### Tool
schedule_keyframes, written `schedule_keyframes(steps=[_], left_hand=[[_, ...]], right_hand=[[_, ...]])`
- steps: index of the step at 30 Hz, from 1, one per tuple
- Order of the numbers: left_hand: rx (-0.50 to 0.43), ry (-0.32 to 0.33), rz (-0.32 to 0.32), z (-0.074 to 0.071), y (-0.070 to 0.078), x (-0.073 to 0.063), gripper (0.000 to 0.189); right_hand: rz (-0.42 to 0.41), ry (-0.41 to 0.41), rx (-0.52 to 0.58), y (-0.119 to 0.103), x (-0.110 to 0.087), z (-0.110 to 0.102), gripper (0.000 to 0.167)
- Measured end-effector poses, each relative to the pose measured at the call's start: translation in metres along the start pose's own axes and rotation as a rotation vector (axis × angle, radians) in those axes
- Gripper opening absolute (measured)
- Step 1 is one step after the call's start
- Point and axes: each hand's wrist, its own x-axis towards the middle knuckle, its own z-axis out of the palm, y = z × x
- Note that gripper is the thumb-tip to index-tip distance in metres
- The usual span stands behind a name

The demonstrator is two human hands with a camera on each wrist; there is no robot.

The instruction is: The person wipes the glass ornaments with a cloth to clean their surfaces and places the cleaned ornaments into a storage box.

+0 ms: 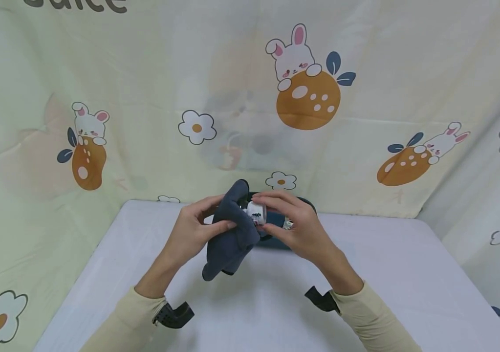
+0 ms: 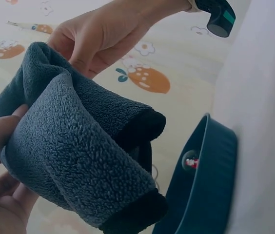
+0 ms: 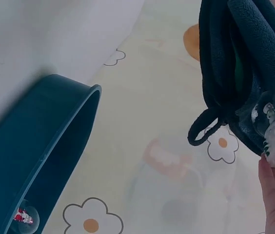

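My left hand (image 1: 192, 227) holds a folded dark blue-grey towel (image 1: 232, 234) with black edging, its thumb on the near side. A hanging loop shows on the towel in the right wrist view. My right hand (image 1: 295, 222) pinches a small snow globe (image 1: 256, 213) by its white base. The clear dome (image 3: 260, 114) with a small figure inside points into the towel's folds, and cloth hides part of it. In the left wrist view the towel (image 2: 74, 151) covers this globe completely, and the left hand's fingers (image 2: 18, 200) show at its edge.
Behind the hands stands a dark teal basin (image 3: 40, 122) on the white-covered table (image 1: 250, 303). Another snow globe (image 3: 25, 219), with a red and white figure, lies inside it. A curtain (image 1: 153, 73) printed with rabbits and flowers hangs along the table's far edge.
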Motion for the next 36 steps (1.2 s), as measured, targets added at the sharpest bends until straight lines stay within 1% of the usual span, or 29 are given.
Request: schedule_keyframes(steps=[3,5,8,10,12,15,20,26,31,33,36], left_hand=[[-0.01,0.0,-0.047,-0.0007,0.0006,0.0006,0.052],[-0.02,-0.002,-0.064,-0.001,0.0013,0.001,0.052],[-0.038,-0.004,-0.064,-0.0013,0.0019,0.0017,0.052],[-0.048,-0.008,-0.052,-0.0011,0.0023,0.002,0.052],[-0.054,-0.014,-0.032,-0.0008,0.0024,0.0026,0.052],[-0.051,-0.022,0.006,0.0001,0.0031,0.0026,0.051],[-0.04,-0.031,0.078,0.0019,0.0034,0.0017,0.051],[-0.028,-0.038,0.167,0.0041,0.0009,-0.0004,0.053],[0.049,-0.024,0.244,0.0061,-0.001,-0.0021,0.055],[0.083,-0.018,0.258,0.0067,-0.0023,-0.0024,0.054],[0.109,-0.004,0.242,0.007,-0.0037,-0.0027,0.054]], right_hand=[[-0.051,0.011,-0.039,0.0006,0.0016,0.0001,0.056],[-0.082,0.021,-0.055,0.0011,0.0026,0.0002,0.055],[-0.101,0.032,-0.069,0.0018,0.0028,0.0002,0.056],[-0.093,0.038,-0.063,0.0018,0.0021,-0.0002,0.059],[-0.073,0.041,-0.047,0.0012,0.0015,-0.0008,0.061],[-0.037,0.04,0.005,0.0004,0.0007,-0.0017,0.064],[0.03,0.03,0.052,-0.0009,-0.001,-0.002,0.062],[0.112,0.022,0.096,-0.0021,-0.0034,-0.0015,0.055],[0.164,0.03,0.07,-0.004,-0.0027,-0.0016,0.043],[0.193,0.024,0.053,-0.0048,-0.0026,-0.002,0.042],[0.237,-0.007,0.066,-0.0067,-0.002,-0.0042,0.053]])
